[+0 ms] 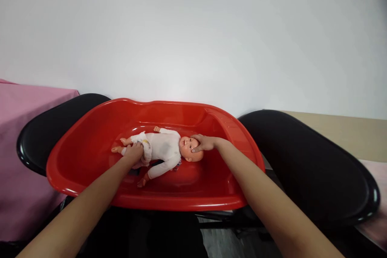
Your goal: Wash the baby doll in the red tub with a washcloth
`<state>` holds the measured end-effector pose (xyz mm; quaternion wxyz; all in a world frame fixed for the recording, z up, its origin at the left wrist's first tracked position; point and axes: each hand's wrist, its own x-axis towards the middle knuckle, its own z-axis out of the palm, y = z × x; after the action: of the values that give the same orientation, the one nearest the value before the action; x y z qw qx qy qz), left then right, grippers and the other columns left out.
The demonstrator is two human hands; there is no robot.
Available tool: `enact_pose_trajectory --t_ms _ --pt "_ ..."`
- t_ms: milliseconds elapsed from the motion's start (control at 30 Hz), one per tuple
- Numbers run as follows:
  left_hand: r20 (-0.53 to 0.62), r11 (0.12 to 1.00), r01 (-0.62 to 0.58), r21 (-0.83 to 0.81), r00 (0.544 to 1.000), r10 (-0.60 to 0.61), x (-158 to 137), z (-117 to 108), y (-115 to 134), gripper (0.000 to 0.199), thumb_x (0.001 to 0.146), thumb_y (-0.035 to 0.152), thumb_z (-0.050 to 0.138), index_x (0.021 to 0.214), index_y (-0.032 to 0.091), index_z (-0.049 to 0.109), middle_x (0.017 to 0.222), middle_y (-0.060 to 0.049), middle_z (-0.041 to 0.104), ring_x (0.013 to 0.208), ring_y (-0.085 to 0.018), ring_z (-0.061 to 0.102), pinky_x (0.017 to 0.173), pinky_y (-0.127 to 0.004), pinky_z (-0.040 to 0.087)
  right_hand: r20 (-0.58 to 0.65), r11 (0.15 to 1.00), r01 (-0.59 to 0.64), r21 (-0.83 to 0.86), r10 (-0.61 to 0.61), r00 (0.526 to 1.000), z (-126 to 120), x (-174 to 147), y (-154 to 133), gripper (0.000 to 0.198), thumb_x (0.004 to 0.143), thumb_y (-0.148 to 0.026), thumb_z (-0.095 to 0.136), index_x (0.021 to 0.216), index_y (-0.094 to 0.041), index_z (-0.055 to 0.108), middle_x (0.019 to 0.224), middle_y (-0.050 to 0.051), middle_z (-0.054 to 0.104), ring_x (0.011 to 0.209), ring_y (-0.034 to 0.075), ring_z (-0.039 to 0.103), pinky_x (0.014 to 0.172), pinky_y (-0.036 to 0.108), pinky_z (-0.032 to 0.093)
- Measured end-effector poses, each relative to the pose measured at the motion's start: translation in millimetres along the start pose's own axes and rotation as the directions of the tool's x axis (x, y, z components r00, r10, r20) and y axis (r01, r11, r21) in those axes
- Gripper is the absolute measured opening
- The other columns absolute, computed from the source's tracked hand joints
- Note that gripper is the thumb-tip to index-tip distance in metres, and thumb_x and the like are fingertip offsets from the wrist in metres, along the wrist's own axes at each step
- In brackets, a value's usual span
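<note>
A baby doll (pixel 163 149) in a white suit lies on its back inside a red plastic tub (pixel 90 145), head to the right, legs to the left. My left hand (pixel 133 154) rests on the doll's hips and diaper, fingers wrapped around them. My right hand (pixel 204 142) cups the top of the doll's head, with the fingers over its forehead. Both forearms reach in over the tub's near rim.
The tub rests across two black round seats, one at the left (pixel 45 133) and one at the right (pixel 308 169). A pink cloth (pixel 18 129) covers a surface at the far left. A white wall stands close behind. A beige floor strip (pixel 341 129) shows at the right.
</note>
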<state>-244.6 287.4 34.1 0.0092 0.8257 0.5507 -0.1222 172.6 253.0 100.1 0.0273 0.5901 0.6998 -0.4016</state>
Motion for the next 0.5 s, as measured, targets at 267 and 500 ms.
enact_pose_trajectory --t_ms 267,500 --pt "0.049 0.988 0.094 0.122 0.994 -0.100 -16.0 -16.6 -2.2 0.068 0.090 0.035 0.079 0.148 0.003 0.060 0.147 -0.030 0.060 0.134 -0.042 0.054 0.113 -0.055 0.042 0.025 0.999 0.016 0.043 -0.017 1.000 0.9 7.3 8.2 0.123 0.071 -0.080 0.086 0.171 -0.027 0.039 0.176 0.014 0.038 0.157 0.044 0.044 0.131 0.054 0.041" --pt "0.034 0.970 0.185 0.158 0.981 -0.193 -22.5 -25.0 -4.9 0.051 0.101 0.014 0.058 0.149 -0.002 0.060 0.146 -0.033 0.059 0.133 -0.045 0.057 0.105 -0.059 0.048 0.020 1.000 0.011 0.018 -0.012 1.000 -0.6 -1.4 1.3 0.124 0.072 -0.082 0.083 0.173 -0.027 0.036 0.178 0.014 0.036 0.158 0.044 0.043 0.131 0.055 0.040"
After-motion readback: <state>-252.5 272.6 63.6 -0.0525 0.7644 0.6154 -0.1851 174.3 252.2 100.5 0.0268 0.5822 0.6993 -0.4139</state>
